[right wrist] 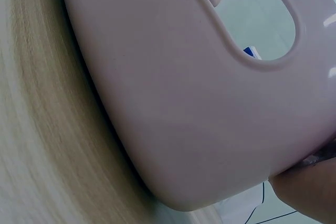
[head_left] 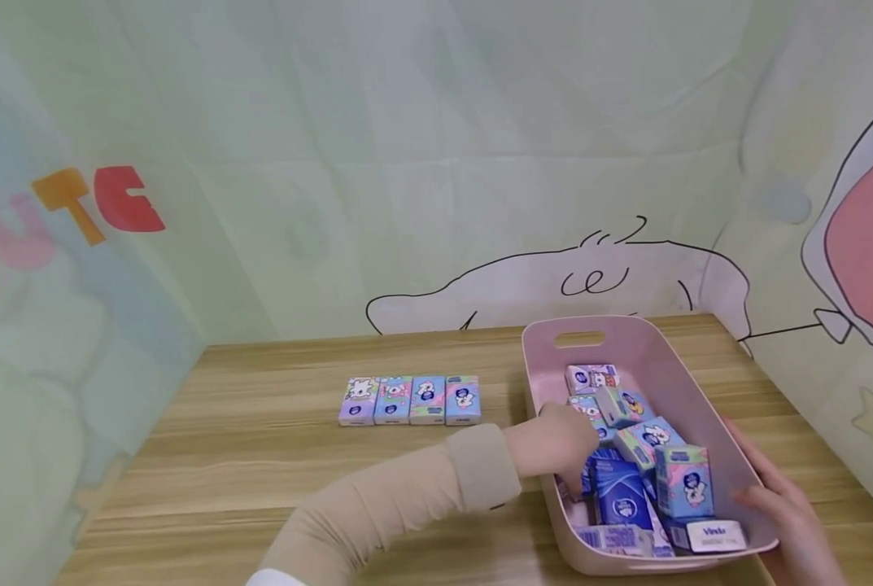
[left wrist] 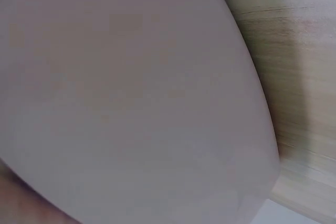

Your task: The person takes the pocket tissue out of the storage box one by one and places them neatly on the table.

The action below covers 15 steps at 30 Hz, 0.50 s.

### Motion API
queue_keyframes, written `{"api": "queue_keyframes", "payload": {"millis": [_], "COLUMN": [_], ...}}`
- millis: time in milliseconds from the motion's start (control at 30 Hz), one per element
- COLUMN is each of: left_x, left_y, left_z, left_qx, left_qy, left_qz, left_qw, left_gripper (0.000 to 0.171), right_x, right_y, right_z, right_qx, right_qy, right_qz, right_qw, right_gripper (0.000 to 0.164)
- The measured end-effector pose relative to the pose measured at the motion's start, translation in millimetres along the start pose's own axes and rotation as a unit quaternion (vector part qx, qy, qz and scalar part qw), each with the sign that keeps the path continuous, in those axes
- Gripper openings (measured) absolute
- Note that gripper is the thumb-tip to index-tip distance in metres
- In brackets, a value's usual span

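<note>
A pink plastic basket [head_left: 630, 346] holds several small tissue packs, some patterned with cartoon characters, others dark blue. My left hand [head_left: 564, 435] reaches over the basket's left wall, its fingers pointing down beside a dark blue tissue pack [head_left: 622, 492]. Those fingertips are partly hidden, and I cannot tell whether they pinch a pack. On the right side, my right hand [head_left: 787, 513] grips the basket by its rim, thumb over the edge. The basket's outer wall [left wrist: 142, 98] fills most of the left wrist view. Its end wall with a handle slot [right wrist: 173, 108] dominates the right wrist view.
Left of the basket, several cartoon tissue packs [head_left: 410, 400] lie side by side in a straight row on the wooden table [head_left: 260, 456]. A printed fabric backdrop [head_left: 407, 179] rises behind the table and along both sides.
</note>
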State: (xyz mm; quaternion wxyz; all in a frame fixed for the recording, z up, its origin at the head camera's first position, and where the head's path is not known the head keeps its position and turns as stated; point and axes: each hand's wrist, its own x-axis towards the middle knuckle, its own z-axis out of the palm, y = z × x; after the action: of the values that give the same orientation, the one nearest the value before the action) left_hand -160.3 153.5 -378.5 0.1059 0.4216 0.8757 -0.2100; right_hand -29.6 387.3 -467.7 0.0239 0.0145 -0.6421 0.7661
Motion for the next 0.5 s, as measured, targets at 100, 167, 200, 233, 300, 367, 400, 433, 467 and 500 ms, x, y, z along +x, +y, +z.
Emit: {"api": "queue_keyframes", "payload": {"millis": [100,167,200,233,300,367,400,433,467,500], "left_x": [0.6,0.6,0.0,-0.6,-3.0,-6.9,-9.1,-11.2,-13.4,-15.8], "left_y": [-1.0,-3.3,-5.1,-7.2,-11.7,-17.1,-19.7,-22.1,-24.9,-27.9], "left_z": [0.4,0.3,-0.1,-0.7,-3.6,-7.5,-10.0,-12.9,-15.8,-18.7], "left_qx": [-0.005,-0.012,-0.024,-0.039,-0.073,-0.105,-0.118,-0.127,-0.135,-0.141], "left_qy": [0.002,0.015,0.026,0.039,0.065,0.095,0.107,0.116,0.126,0.136], "left_qz": [-0.005,-0.006,-0.004,-0.003,-0.001,0.002,0.003,0.001,0.000,0.000], "left_qw": [1.0000,0.9998,0.9994,0.9985,0.9952,0.9899,0.9872,0.9851,0.9828,0.9806], "left_gripper": [0.056,0.052,0.049,0.045,0.039,0.037,0.038,0.039,0.040,0.040], "right_x": [-0.2,-0.2,-0.1,-0.1,0.1,0.4,0.5,0.5,0.6,0.3], "right_y": [-0.1,-0.4,-0.7,-0.8,-1.2,-1.2,-1.4,-1.6,-1.7,-1.5], "right_z": [0.1,0.1,0.0,0.0,-0.2,0.3,0.4,0.5,0.4,0.1], "right_qx": [0.007,0.001,-0.002,-0.003,-0.008,-0.009,-0.010,-0.011,-0.011,-0.008], "right_qy": [-0.004,-0.001,0.002,0.004,0.011,0.015,0.017,0.021,0.023,0.019], "right_qz": [-0.007,-0.003,0.001,0.005,0.013,0.020,0.026,0.034,0.037,0.034], "right_qw": [1.000,1.000,1.000,1.000,1.000,1.000,0.999,0.999,0.999,0.999], "right_gripper": [0.072,0.072,0.072,0.072,0.071,0.071,0.070,0.070,0.070,0.070]}}
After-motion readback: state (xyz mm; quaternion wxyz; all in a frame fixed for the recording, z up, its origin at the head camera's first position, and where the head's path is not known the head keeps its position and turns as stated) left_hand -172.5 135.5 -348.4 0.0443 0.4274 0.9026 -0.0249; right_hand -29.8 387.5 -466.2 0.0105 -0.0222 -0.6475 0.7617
